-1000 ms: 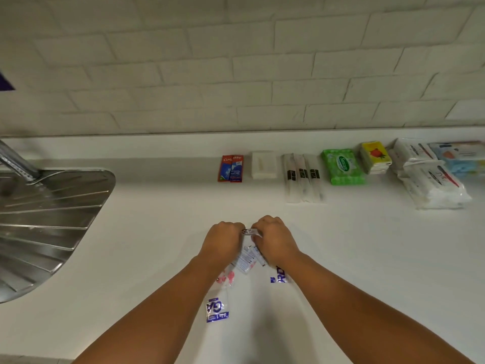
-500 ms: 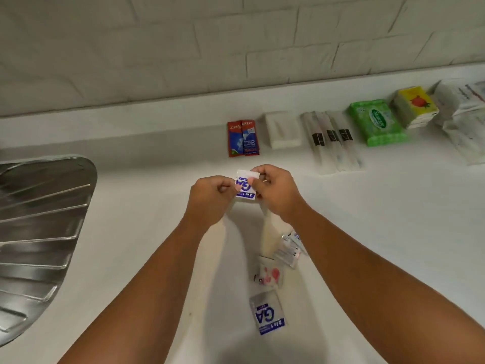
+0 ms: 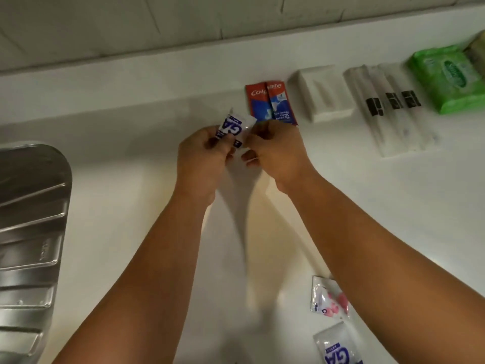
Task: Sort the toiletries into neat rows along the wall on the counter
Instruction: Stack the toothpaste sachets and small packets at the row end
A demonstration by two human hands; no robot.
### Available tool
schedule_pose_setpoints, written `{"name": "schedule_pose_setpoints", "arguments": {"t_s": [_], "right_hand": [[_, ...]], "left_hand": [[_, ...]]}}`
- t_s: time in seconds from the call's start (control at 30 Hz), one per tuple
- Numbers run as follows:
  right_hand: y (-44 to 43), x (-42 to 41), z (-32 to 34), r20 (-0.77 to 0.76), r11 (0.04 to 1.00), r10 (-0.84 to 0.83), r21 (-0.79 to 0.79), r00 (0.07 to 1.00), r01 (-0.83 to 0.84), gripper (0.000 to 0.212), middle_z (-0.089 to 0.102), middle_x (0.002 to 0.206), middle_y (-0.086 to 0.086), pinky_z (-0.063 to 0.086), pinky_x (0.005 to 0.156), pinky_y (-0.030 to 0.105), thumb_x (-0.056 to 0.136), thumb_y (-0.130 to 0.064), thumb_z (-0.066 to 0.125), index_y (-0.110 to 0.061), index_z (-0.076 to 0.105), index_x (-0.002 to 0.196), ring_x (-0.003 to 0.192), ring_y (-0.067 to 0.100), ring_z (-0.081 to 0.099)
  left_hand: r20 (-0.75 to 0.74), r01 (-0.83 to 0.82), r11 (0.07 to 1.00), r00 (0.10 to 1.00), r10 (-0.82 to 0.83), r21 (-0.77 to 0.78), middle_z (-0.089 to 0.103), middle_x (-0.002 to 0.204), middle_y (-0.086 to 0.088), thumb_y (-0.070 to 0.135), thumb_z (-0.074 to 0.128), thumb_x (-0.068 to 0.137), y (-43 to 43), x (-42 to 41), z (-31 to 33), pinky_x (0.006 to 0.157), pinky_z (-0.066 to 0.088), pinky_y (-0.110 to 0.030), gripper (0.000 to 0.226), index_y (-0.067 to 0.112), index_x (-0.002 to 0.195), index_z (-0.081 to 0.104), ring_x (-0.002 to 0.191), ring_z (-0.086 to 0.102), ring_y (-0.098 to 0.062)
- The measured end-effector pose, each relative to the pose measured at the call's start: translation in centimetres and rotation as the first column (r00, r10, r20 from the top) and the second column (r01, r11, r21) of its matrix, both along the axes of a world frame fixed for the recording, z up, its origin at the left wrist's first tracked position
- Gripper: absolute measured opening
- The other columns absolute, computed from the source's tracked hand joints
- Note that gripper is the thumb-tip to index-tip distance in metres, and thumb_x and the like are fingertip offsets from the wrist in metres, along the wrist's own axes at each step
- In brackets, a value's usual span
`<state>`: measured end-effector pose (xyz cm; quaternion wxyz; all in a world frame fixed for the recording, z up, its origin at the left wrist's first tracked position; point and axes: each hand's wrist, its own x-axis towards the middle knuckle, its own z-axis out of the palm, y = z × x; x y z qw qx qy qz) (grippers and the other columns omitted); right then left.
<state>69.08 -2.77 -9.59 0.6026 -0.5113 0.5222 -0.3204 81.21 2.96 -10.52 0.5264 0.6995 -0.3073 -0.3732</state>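
Both hands are raised over the white counter [image 3: 131, 153], just left of the row along the wall. My left hand [image 3: 202, 158] and my right hand [image 3: 275, 151] pinch a small white and blue sachet [image 3: 235, 127] between them, tilted. Just beyond it lie two red toothpaste sachets [image 3: 271, 102], then a white soap bar [image 3: 322, 93], several wrapped toothbrushes [image 3: 391, 109] and a green wipes pack [image 3: 451, 77]. Near my right forearm lie a pink-printed sachet [image 3: 329, 300] and another white and blue sachet [image 3: 337, 348].
A steel sink drainboard [image 3: 29, 232] takes up the left edge. The tiled wall [image 3: 183, 19] rises behind a low white ledge [image 3: 131, 74]. A yellowish pack [image 3: 479, 53] shows at the far right edge.
The hands have carried the blue and white sachet farther toward the wall, close to the toothpaste sachets. The view has tilted down and moved in, so the loose sachets sit lower right.
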Motion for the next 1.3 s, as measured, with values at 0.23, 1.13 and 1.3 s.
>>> {"name": "schedule_pose_setpoints", "arguments": {"t_s": [0.23, 1.13, 1.3], "right_hand": [[-2.3, 1.5, 0.8, -0.392, 0.937, 0.169, -0.221, 0.904, -0.271, 0.014, 0.067, 0.080, -0.004, 0.050, 0.052, 0.017, 0.095, -0.019, 0.060, -0.017, 0.067, 0.106, 0.059, 0.008, 0.066], [-3.6, 6.3, 1.0, -0.468, 0.947, 0.188, -0.146, 0.864, -0.285, 0.048, 0.058, 0.131, 0.005, 0.043, 0.081, 0.016, 0.097, -0.001, 0.043, -0.015, 0.046, 0.142, 0.101, 0.011, 0.051], [-3.6, 6.5, 1.0, -0.442, 0.952, 0.193, -0.133, 0.876, -0.277, 0.045, 0.056, 0.137, 0.005, 0.039, 0.071, 0.009, 0.098, -0.008, 0.046, -0.013, 0.046, 0.143, 0.106, 0.010, 0.051]], "left_hand": [[0.149, 0.261, 0.963, 0.951, -0.269, 0.075, 0.073, 0.091, -0.002, 0.005, 0.060, 0.092, -2.5, 4.4, 1.7, 0.073, 0.063, -0.035, 0.023, 0.022, 0.103, 0.071, 0.078, 0.070, -0.018], [0.577, -0.066, 0.996, 0.816, 0.023, 0.054, 0.078, 0.085, 0.000, 0.040, 0.071, 0.072, -9.5, 6.9, -2.8, 0.075, 0.056, -0.032, 0.030, 0.020, 0.093, 0.081, 0.079, 0.072, -0.016], [0.640, -0.090, 0.994, 0.768, 0.028, 0.064, 0.077, 0.082, -0.003, 0.043, 0.068, 0.076, -9.5, 6.7, -2.6, 0.072, 0.054, -0.031, 0.032, 0.017, 0.089, 0.080, 0.077, 0.071, -0.020]]}}
